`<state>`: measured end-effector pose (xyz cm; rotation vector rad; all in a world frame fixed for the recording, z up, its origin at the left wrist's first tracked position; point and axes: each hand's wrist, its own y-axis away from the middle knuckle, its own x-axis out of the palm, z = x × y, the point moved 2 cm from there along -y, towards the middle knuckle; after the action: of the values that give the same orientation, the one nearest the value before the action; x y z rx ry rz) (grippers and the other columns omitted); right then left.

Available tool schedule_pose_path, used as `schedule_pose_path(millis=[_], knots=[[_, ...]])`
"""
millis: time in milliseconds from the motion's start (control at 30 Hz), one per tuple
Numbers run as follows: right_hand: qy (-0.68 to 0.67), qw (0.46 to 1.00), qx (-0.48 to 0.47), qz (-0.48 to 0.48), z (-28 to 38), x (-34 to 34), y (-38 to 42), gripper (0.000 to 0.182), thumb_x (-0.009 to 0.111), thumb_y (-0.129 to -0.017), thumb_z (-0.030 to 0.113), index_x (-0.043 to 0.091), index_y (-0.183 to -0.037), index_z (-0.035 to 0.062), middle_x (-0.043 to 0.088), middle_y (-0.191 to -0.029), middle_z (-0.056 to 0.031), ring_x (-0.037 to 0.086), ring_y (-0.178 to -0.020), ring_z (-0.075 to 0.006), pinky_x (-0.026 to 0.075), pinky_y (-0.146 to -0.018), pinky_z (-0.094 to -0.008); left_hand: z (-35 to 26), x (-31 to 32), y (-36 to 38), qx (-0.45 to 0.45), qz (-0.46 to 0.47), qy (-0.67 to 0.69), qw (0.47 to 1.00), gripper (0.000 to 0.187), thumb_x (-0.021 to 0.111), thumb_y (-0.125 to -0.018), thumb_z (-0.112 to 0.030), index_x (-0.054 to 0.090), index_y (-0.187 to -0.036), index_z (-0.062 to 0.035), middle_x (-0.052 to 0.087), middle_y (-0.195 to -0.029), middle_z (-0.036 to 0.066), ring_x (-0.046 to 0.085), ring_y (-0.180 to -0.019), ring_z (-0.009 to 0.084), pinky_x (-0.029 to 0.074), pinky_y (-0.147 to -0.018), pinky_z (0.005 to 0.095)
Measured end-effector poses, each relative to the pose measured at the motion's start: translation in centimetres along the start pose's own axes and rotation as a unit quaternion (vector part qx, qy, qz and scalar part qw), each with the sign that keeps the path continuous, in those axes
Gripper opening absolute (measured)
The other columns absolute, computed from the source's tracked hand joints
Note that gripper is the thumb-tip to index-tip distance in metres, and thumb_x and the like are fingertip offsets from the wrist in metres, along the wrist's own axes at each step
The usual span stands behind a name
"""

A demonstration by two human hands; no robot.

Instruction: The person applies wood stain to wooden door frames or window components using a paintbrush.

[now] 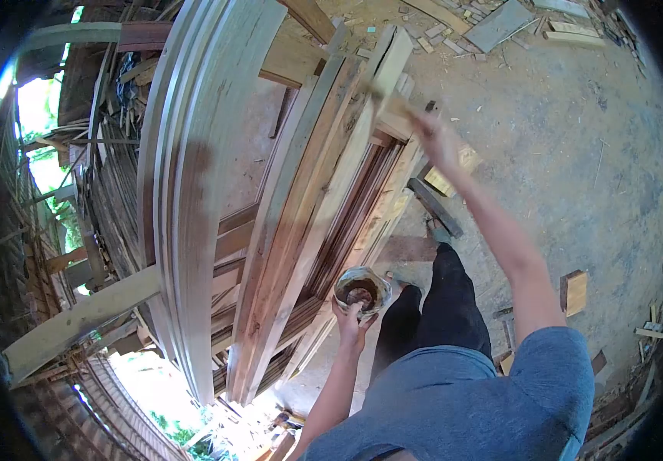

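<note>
My left hand point(353, 326) grips a round, light-coloured pot point(383, 286) with a crusted rim, its thumb hooked over the near edge. Reddish-brown material lies inside the pot. Stretched out ahead, my right hand point(433, 132) is closed around the handle of a brush point(394, 105), smeared by motion. The brush's head overlaps the upper end of a pale wooden beam point(377, 100) in this view. Beside that beam run browner planks point(300, 180), parts of stacked wooden frames below and left of the brush.
Tall grooved boards point(204, 154) stand to the left, crossed low down by a pale timber bar point(85, 319). Near my feet lie a dark wood block point(435, 207) and a yellowish block point(454, 173). Another block point(574, 293) rests on the dusty floor at right; offcuts point(454, 34) are scattered farther off.
</note>
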<state>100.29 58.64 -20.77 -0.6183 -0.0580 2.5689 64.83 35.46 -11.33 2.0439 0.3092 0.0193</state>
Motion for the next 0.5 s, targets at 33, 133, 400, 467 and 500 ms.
schedule_pose_path(millis=[33,133,400,467,500], knots=[[0.008,0.999,-0.006,0.049,0.7,0.6,2.9,0.029,0.062,-0.086,0.018,0.065,-0.115,0.0190,0.066,-0.105,-0.0109,0.066,-0.089,-0.0269,0.052,-0.071,-0.0357,-0.2,0.2,0.1,-0.002,0.003,-0.001,1.000,0.084,0.058,-0.083,-0.011,0.005,-0.144,-0.0329,0.030,-0.138,0.007,0.044,-0.119,0.0299,0.050,-0.083,0.0536],[-0.024,0.968,-0.067,0.241,3.7,1.6,10.6,0.027,0.063,-0.085,0.019,0.066,-0.111,0.0190,0.066,-0.108,-0.0093,0.066,-0.087,-0.0260,0.054,-0.072,-0.0371,-0.7,0.7,0.3,-0.012,0.002,-0.012,1.000,0.085,0.058,-0.082,-0.012,0.004,-0.145,-0.0320,0.030,-0.139,0.008,0.045,-0.118,0.0301,0.050,-0.083,0.0543],[-0.108,0.964,0.019,0.241,0.8,3.5,7.9,0.033,0.064,-0.080,0.007,0.067,-0.111,0.0165,0.066,-0.109,-0.0109,0.065,-0.090,-0.0303,0.053,-0.076,-0.0358,-0.7,0.5,0.1,0.005,-0.002,-0.011,1.000,0.084,0.060,-0.081,-0.013,0.007,-0.145,-0.0321,0.030,-0.138,0.009,0.045,-0.118,0.0298,0.050,-0.084,0.0538],[-0.027,0.988,0.016,0.149,-2.9,1.8,4.3,0.029,0.063,-0.083,0.010,0.067,-0.112,0.0137,0.066,-0.108,-0.0119,0.065,-0.094,-0.0290,0.052,-0.076,-0.0364,-0.6,0.1,0.2,0.007,-0.001,-0.004,1.000,0.084,0.060,-0.081,-0.013,0.008,-0.144,-0.0325,0.031,-0.138,0.008,0.045,-0.119,0.0296,0.050,-0.084,0.0541],[-0.010,0.994,0.026,0.103,-3.3,0.0,1.9,0.029,0.062,-0.085,0.013,0.066,-0.113,0.0142,0.067,-0.106,-0.0118,0.065,-0.093,-0.0285,0.052,-0.076,-0.0361,-0.4,0.2,0.3,0.005,0.003,0.002,1.000,0.083,0.061,-0.081,-0.013,0.010,-0.144,-0.0328,0.031,-0.137,0.008,0.045,-0.119,0.0294,0.050,-0.084,0.0543]])
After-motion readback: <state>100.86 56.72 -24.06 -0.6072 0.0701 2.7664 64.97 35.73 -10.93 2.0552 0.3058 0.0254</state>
